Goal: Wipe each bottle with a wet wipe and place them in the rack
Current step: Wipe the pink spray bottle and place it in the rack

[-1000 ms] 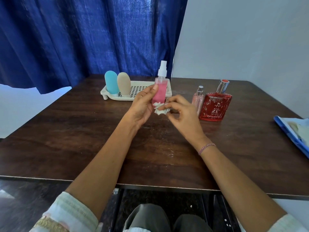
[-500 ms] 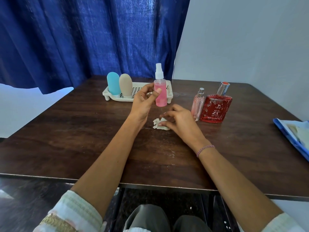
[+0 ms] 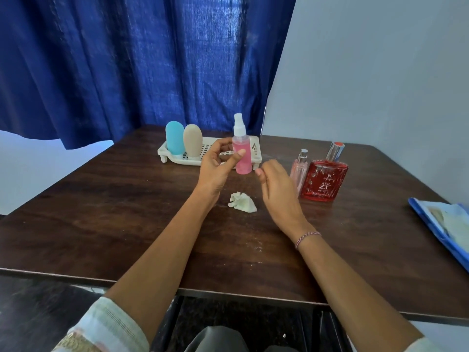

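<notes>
My left hand (image 3: pixel 218 166) holds a pink spray bottle (image 3: pixel 242 153) upright above the table, just in front of the white rack (image 3: pixel 255 148). A blue bottle (image 3: pixel 174 138) and a beige bottle (image 3: pixel 193 141) stand in the rack's left end. The crumpled wet wipe (image 3: pixel 242 202) lies on the table between my hands. My right hand (image 3: pixel 278 191) hovers empty, fingers loosely apart, right of the spray bottle. A small pale pink perfume bottle (image 3: pixel 299 171) and a large red perfume bottle (image 3: pixel 324 180) stand on the table to the right.
The dark wooden table (image 3: pixel 114 212) ends at a near edge close to my lap. A blue packet (image 3: pixel 446 224) lies at the table's right edge. A blue curtain (image 3: pixel 139 59) and a white wall stand behind the table.
My right hand set the wet wipe down on the table and lifted away from it. My left hand raised the pink spray bottle toward the rack.
</notes>
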Demonstrator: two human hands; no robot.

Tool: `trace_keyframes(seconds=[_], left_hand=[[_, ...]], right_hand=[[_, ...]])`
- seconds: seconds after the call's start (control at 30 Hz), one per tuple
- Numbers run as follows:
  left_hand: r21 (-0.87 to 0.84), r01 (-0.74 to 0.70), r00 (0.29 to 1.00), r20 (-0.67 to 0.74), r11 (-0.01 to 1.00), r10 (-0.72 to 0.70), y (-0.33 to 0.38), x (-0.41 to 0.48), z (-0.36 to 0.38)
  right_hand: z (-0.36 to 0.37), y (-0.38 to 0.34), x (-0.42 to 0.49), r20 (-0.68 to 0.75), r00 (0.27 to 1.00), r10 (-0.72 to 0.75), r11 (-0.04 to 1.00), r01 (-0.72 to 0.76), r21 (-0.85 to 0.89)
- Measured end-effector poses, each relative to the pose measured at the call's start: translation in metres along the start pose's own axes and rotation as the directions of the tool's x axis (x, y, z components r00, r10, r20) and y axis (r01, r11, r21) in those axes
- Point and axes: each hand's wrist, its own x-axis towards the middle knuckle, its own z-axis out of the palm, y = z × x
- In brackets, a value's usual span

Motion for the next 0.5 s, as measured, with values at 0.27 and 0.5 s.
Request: trace_keyframes(seconds=[0.27,0.5], left_hand=[[-0.036,-0.035,0.998,-0.055,0.999,0.033,0.004,-0.005,0.002],[-0.03,-0.068,0.984,-0.169,0.997,0.062,0.009,-0.004,-0.001]], right_hand=[[0.012,-0.012,0.015,0.045,0.998,0.054,0.997,-0.056,0.055],[0.022,-0.024,0.037,-0.092,0.99,0.102,0.993,-0.096,0.068]])
